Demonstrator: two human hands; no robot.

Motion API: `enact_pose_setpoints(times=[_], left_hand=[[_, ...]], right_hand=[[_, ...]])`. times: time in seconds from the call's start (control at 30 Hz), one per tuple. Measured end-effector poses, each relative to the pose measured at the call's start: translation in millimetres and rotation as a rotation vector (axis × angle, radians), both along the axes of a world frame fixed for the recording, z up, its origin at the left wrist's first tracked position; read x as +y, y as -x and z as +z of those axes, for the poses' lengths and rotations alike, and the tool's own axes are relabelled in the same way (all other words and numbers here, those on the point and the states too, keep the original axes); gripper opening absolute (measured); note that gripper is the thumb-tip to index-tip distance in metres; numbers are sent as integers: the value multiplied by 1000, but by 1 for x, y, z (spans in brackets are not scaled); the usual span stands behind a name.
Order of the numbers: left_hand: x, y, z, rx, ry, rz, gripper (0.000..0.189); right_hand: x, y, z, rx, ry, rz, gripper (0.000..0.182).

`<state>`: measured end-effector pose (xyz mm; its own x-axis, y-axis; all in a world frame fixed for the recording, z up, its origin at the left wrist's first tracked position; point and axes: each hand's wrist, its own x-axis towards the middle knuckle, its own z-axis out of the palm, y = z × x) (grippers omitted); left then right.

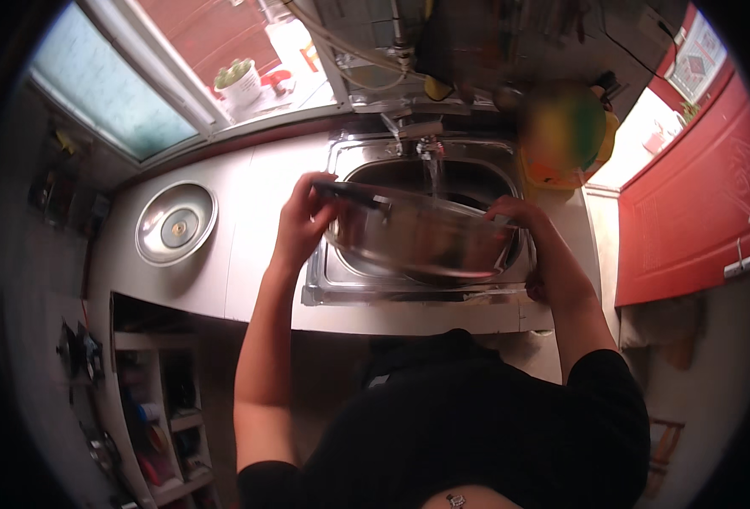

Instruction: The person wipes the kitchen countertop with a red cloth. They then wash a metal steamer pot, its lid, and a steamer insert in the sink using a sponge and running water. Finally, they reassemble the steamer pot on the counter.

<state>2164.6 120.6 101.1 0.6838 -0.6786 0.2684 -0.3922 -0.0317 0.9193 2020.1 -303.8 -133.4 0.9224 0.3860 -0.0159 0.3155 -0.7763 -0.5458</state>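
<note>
Over the metal sink (pixel 343 273), I hold a metal pot (pixel 413 242) tilted, blurred by motion. My left hand (pixel 308 213) grips the pot's dark handle at its left end. My right hand (pixel 521 219) is at the pot's right rim, the fingers bent over it. Water runs from the faucet (pixel 429 143) behind the pot, down towards the basin; the pot hides where it lands. Left of the sink, a round metal lid or shallow bowl (pixel 177 223) with a knob or fitting at its centre lies on the counter.
A yellow and green container (pixel 565 133), blurred, stands right of the sink. Behind the counter (pixel 254 242) is a window, with a potted plant (pixel 238 83) on its sill. A red door (pixel 693 203) is at the right. Shelves (pixel 171 413) with assorted items stand below left.
</note>
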Motion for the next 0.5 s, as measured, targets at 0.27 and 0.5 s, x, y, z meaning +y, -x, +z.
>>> enact_pose_setpoints(times=[0.27,0.5], left_hand=[[-57,-73,42,-344,188,-59,17],[-86,-78,52,41,4,14,41]], right_hand=[[-11,-29,40,404,-355,-646,29],[-17,-19,58,464,-851,-735,25]])
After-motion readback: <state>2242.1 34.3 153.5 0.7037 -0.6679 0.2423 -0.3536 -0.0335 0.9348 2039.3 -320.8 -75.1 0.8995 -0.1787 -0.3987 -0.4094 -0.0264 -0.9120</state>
